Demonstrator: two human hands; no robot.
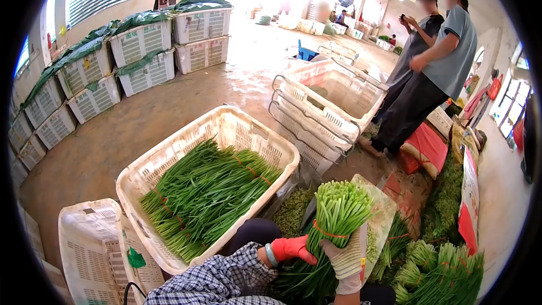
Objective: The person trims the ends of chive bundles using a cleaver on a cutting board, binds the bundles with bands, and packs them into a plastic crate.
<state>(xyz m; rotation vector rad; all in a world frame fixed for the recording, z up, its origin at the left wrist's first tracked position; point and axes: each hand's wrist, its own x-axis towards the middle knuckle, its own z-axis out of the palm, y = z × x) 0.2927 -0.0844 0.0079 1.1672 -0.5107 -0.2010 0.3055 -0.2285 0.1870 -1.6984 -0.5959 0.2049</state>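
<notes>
A thick bunch of chives [341, 206] stands tilted in front of me, pale cut ends up and dark leaves down, with an orange band around its stalks. My left hand [292, 249], in a red glove, is closed against the bunch's left side below the band. From the right, my right hand [343, 257], in a whitish knitted glove, wraps around the same stalks. The lower leaves drop toward my lap. Left of my hands, a white plastic crate [135, 192] holds several banded bunches of chives [212, 186] lying side by side.
Banded bunches [446, 274] lie at lower right beside a board [384, 209]. Another white crate [84, 243] sits at lower left. Stacked crates [322, 113] stand ahead, and covered crates [141, 51] line the left side. Two people [435, 51] stand at right.
</notes>
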